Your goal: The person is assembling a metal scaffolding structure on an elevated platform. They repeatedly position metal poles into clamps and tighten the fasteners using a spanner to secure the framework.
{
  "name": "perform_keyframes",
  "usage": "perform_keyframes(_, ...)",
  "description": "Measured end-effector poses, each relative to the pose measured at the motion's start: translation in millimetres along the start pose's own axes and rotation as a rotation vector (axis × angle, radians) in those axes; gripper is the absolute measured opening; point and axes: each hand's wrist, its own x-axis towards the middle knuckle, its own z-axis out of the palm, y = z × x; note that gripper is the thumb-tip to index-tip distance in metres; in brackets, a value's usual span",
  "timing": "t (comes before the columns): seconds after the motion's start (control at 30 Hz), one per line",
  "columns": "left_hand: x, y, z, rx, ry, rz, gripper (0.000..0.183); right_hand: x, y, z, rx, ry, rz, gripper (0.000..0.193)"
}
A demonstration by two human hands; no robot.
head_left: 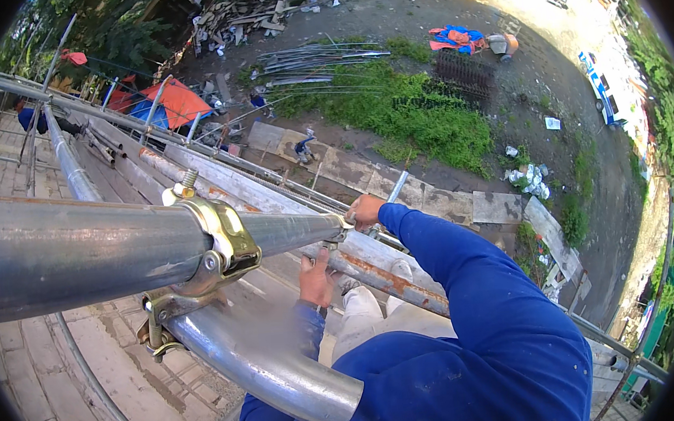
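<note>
"Pipe [87, 250]: where does it lie?"
"I see it reach in from the left edge, through a gold coupler [232, 233], its far end near a rusty tube [396, 283]."
"And the grip?"
"Right hand [365, 210] curled at that far end, left hand [315, 280] apart, just below, fingers raised. I can't tell whether either is clamped on anything."

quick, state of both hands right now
Left hand: partly open, fingers up by the far clamp.
Right hand: curled at that clamp; grip can't be told.
</note>
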Motion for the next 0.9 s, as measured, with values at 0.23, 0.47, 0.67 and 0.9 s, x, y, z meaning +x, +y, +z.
perform_keyframes(0.23, 4.8, 3.7, 13.6, 0.059, 0.007, -0.046, 0.059, 78.8, 69.9, 15.4, -0.607, 0.157, -0.321, 0.025)
perform_keyframes(0.47, 3.6, 0.6, 1.6, 0.049, 0.028, -0.031, 0.056, 45.3, 11.2, 16.9, -0.196, 0.275, -0.158, 0.026)
perform_keyframes(0.67, 1.6, 3.7, 8.6, 0.058, 0.047, -0.028, 0.054, 40.2, -34.4, 2.8, -0.034, 0.211, -0.167, 0.024)
perform_keyframes(0.9, 5.3, -2.6, -1.7, 0.054, 0.040, -0.031, 0.057, 50.3, -62.6, -11.0, -0.037, 0.137, -0.323, 0.049)
